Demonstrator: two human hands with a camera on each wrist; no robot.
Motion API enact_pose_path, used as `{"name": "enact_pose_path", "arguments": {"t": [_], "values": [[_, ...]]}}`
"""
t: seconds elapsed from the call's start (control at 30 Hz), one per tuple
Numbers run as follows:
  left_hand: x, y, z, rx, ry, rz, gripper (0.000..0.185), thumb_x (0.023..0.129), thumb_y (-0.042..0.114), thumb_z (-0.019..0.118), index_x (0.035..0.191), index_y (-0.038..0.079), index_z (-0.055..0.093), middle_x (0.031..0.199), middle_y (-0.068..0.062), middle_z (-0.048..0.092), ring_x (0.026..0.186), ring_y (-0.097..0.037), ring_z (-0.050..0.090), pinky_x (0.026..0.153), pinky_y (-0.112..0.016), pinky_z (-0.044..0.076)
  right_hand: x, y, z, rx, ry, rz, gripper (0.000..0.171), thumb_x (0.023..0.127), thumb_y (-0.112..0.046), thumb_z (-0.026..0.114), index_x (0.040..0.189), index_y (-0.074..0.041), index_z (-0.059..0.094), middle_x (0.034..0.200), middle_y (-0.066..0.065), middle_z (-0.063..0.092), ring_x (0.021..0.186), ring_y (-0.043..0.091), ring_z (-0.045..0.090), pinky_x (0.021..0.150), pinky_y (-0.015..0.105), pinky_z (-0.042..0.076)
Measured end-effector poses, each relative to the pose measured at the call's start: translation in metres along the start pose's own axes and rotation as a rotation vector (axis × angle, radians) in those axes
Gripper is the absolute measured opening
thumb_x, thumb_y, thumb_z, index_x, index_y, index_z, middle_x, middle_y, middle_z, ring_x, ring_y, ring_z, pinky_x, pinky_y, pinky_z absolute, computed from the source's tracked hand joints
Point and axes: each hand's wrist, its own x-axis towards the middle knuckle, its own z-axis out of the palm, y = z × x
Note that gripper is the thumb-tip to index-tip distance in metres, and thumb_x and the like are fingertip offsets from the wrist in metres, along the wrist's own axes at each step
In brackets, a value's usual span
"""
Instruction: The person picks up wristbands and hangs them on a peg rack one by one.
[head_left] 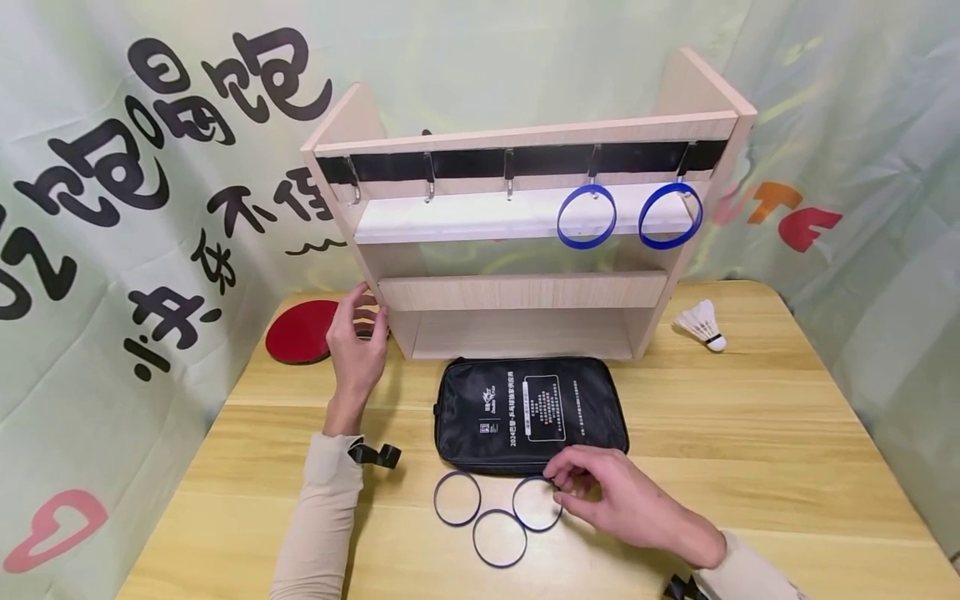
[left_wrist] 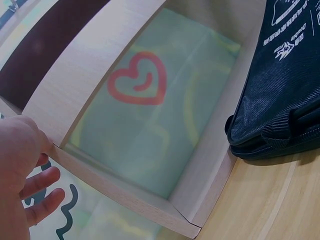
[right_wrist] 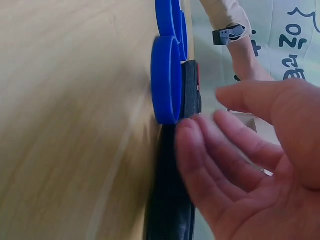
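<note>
A pale wooden rack (head_left: 522,292) stands on the table, its upper bar carrying a row of metal hooks. Two blue rings (head_left: 587,244) hang from the two rightmost hooks. My left hand (head_left: 358,346) touches the rack's left side, its fingers loosely bent along the outside. On the table lie three more rings: a left one (head_left: 437,510), a front one (head_left: 498,565) and a right one (head_left: 517,510). My right hand (head_left: 618,496) is beside the right ring, thumb and fingers apart. In the right wrist view a gap shows between the fingertips and the nearest blue ring (right_wrist: 166,80).
A black zipped case (head_left: 465,417) lies flat in front of the rack, just behind the loose rings. Left of the rack is a red table tennis bat (head_left: 300,332). A shuttlecock (head_left: 701,323) lies to its right. Printed curtains surround the table.
</note>
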Motion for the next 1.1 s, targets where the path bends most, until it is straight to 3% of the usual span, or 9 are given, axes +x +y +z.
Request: {"name": "enact_pose_path", "arguments": {"t": [0.17,0.4,0.63,0.93,1.1], "values": [[0.000,0.002,-0.001,-0.013,-0.007,0.000,0.040,0.089,-0.009,0.070,0.128,-0.007,0.061,0.107,-0.029,0.069,0.082,-0.039,0.067,0.075,-0.003,0.048,-0.002,0.001,0.003,-0.040,-0.039,0.055,0.016,0.090,-0.005,0.074,0.102,-0.014,0.071,0.088,-0.009,0.070,0.078,-0.004,0.063,0.069,0.019,0.058],[-0.001,0.002,0.000,-0.020,-0.018,0.001,0.040,0.090,-0.008,0.069,0.130,-0.005,0.061,0.106,-0.027,0.069,0.083,-0.038,0.067,0.074,-0.004,0.049,-0.007,0.002,0.005,-0.094,-0.039,0.037,0.016,0.088,-0.005,0.076,0.101,-0.012,0.071,0.086,-0.012,0.068,0.078,-0.006,0.060,0.069,0.019,0.058],[-0.001,0.000,0.000,-0.026,-0.017,-0.008,0.040,0.091,-0.007,0.069,0.130,-0.005,0.061,0.108,-0.027,0.068,0.084,-0.038,0.067,0.075,-0.004,0.049,-0.008,0.003,0.004,-0.104,-0.116,0.096,0.011,0.091,-0.010,0.073,0.102,-0.013,0.072,0.082,-0.016,0.063,0.075,-0.007,0.058,0.066,0.018,0.055],[0.000,0.002,-0.002,-0.018,-0.013,0.001,0.040,0.090,-0.008,0.069,0.130,-0.006,0.061,0.107,-0.028,0.069,0.083,-0.039,0.067,0.075,-0.003,0.049,-0.011,0.004,0.002,-0.109,-0.129,0.073,0.006,0.093,-0.011,0.071,0.096,-0.016,0.072,0.076,-0.018,0.060,0.069,-0.009,0.054,0.060,0.016,0.051],[0.001,0.003,-0.003,-0.011,-0.016,0.003,0.040,0.090,-0.009,0.069,0.129,-0.006,0.061,0.106,-0.028,0.069,0.082,-0.039,0.067,0.075,-0.003,0.049,-0.015,0.006,-0.001,-0.129,-0.118,0.052,0.015,0.092,-0.010,0.071,0.089,-0.024,0.070,0.076,-0.021,0.060,0.069,-0.009,0.054,0.060,0.015,0.050]]}}
